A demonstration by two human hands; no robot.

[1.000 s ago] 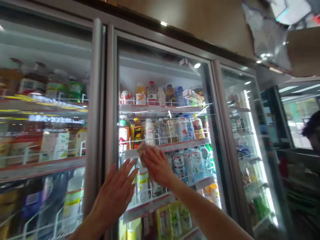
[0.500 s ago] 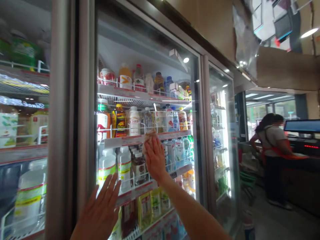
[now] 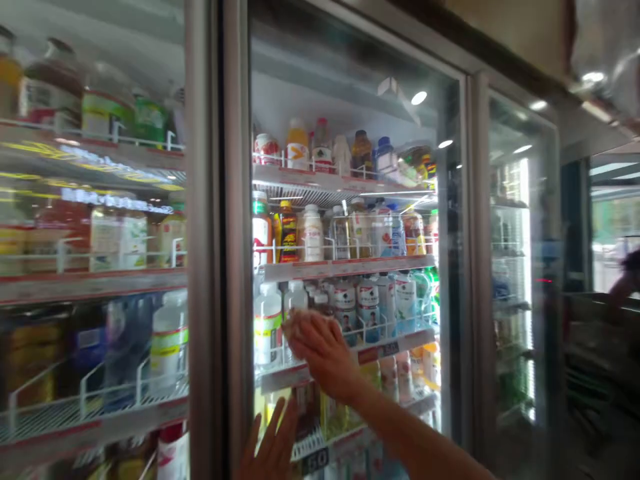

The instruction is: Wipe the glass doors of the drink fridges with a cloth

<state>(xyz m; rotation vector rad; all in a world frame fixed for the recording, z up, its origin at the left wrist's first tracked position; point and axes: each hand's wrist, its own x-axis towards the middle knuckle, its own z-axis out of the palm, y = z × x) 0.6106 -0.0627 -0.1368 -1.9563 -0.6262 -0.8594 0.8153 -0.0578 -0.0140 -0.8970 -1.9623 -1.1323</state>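
My right hand [image 3: 323,347] presses a crumpled pale cloth [image 3: 294,325] to the glass door [image 3: 345,60] of a drinks fridge. Its fingers are bunched over the cloth and cover part of it. Lower and to the left, my left hand [image 3: 270,443] has its fingers stretched out and apart at the glass, holding nothing; the bottom of this hand is cut off by the frame. Behind the glass, a clear bottle with a yellow-green label [image 3: 267,327] stands left of the cloth. Bottles fill the shelves above.
A metal door frame [image 3: 205,233] separates this door from another glass door on the left, with bottles on wire-fronted shelves [image 3: 100,277] behind it. A further fridge door [image 3: 523,267] stands to the right. Part of a person [image 3: 631,273] shows at the right edge.
My right hand with the cloth has gone lower on the glass, its fingers now pointing more to the left. My left hand is also lower. The view has swung left, bringing more of the left door in.
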